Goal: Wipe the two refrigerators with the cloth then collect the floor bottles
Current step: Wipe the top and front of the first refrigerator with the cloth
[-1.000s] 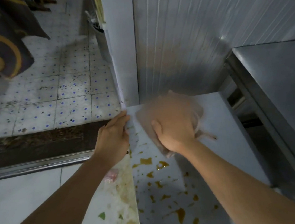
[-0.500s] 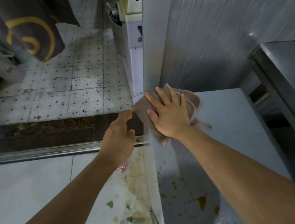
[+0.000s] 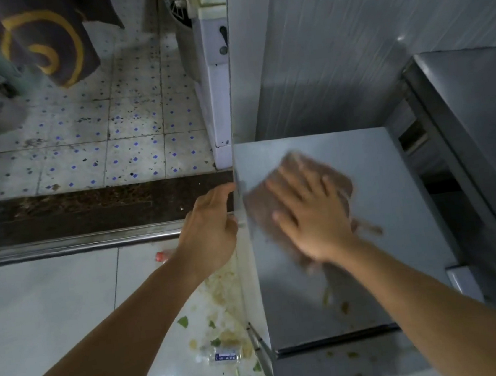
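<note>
Wiping the top of the lower refrigerator [image 3: 360,156], right of centre in the frame, is the step in hand: this is the 1st part of the task, and the bottles are not yet collected. The right hand [image 3: 311,214] lies flat with straight, spread fingers pressing the brownish cloth [image 3: 261,205], which is blurred, on the grey top. The left hand [image 3: 211,226], just left of it, rests against the refrigerator's left edge, fingers extended and holding nothing; the 2 hands are near each other but apart. Both forearms reach in from the bottom of the frame.

A few yellowish spots [image 3: 343,306] show lower on the top, so the next move likely calls for drawing the cloth down toward them. The taller refrigerator [image 3: 478,106] at right looks unwiped. On the floor at lower centre lie a clear bottle [image 3: 224,357] among food scraps and a red-capped bottle [image 3: 161,256] beside the left wrist.
</note>
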The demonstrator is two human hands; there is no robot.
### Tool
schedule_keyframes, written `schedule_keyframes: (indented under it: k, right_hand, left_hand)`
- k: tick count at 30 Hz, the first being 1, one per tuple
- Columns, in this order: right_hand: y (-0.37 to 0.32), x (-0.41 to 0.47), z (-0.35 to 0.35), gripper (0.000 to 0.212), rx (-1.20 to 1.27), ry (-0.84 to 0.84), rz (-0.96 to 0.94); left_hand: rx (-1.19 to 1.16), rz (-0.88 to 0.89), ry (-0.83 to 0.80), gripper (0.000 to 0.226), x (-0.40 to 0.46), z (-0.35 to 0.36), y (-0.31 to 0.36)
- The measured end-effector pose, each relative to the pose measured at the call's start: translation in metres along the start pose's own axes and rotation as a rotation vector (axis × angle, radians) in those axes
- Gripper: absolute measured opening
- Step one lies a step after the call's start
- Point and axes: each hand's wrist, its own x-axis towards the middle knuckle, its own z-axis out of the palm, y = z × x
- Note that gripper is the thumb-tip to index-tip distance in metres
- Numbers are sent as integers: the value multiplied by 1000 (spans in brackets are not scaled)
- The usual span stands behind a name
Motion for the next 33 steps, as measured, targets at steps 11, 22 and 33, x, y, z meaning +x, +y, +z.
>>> schedule_keyframes:
  k: [11,22,33]
  right_hand:
    - [23,-141,13,61,49,-30,-3]
    - [34,-143,9,68,73,-79,346]
    - [105,-165,-11,62,24,-71,474]
  left_hand:
    - [118,154,67,56,-34,34,42]
    - [299,138,47,52,-56,72,65]
    - [302,217,26,42,-81,98,86]
